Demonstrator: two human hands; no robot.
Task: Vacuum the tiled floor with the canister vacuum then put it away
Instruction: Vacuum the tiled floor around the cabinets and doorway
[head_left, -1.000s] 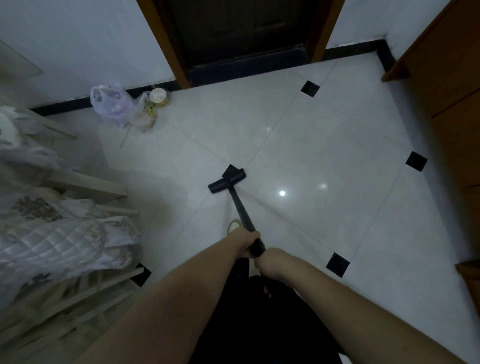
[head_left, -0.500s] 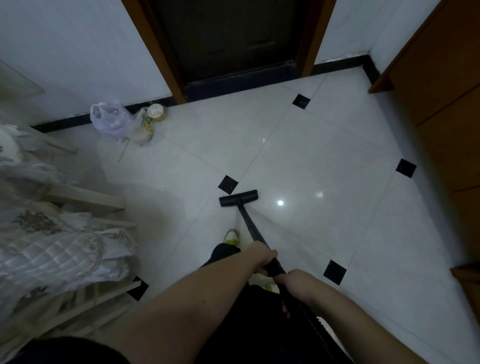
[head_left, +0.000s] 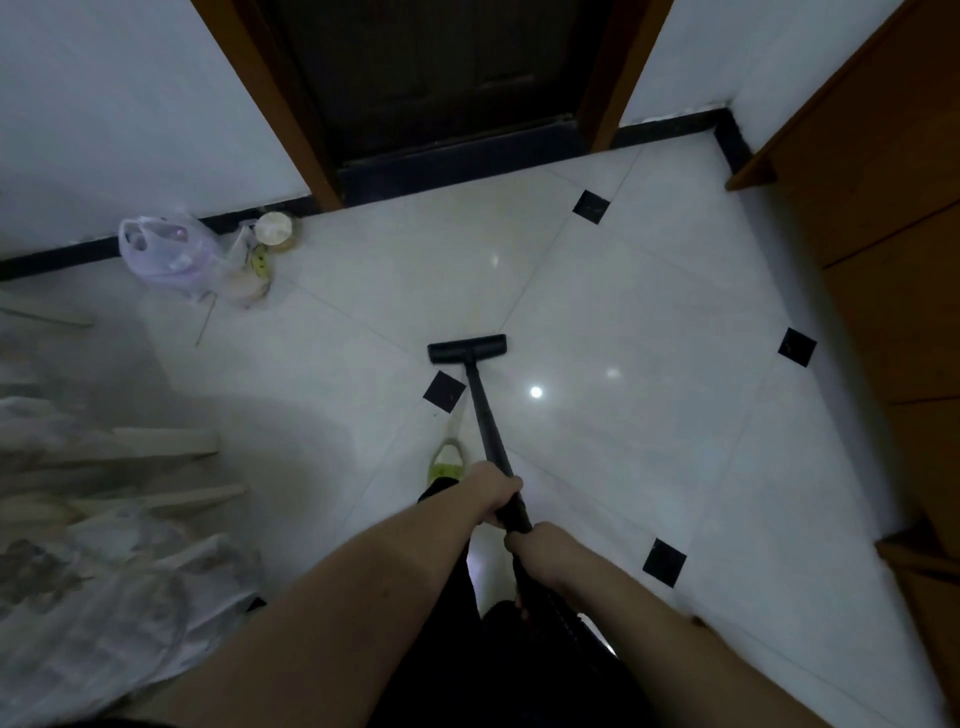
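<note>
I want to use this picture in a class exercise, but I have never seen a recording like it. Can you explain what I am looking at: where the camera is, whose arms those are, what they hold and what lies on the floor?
There is no robot here. The camera sits on a person's head and looks forward and down, so the two bare arms are the wearer's own. The left hand and the right hand both grip a black vacuum wand. Its flat floor head rests on the white tiled floor, beside a small black inset tile. Near the wall lie a plastic bag and a round container. A dark door faces the wearer.
</note>
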